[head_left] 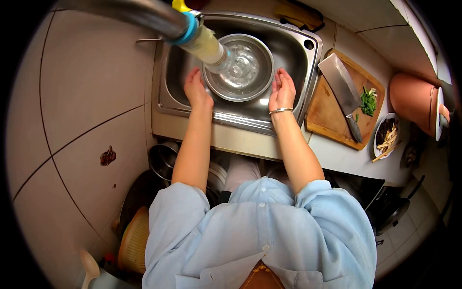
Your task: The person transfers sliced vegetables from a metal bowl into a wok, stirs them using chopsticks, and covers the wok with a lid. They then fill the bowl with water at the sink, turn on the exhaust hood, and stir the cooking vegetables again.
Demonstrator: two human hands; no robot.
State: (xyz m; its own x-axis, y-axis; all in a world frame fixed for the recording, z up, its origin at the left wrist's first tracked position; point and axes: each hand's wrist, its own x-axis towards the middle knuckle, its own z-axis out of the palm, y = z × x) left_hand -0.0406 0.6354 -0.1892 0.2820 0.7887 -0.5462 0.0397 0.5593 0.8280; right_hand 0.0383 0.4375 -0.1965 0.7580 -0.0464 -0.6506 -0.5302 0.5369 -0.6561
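Reaching forward with the left forearm (193, 147) pointing just past twelve o'clock and the right forearm (295, 151) toward eleven. Holding the left hand (198, 90) and right hand (283, 90) well apart, palms inward (slightly cupped), fingers (284, 75) near twelve o'clock.

warm light | glints on bowl (260, 84), sink (294, 72) | faucet pipe (139, 17) soft | edges bowed, corners black
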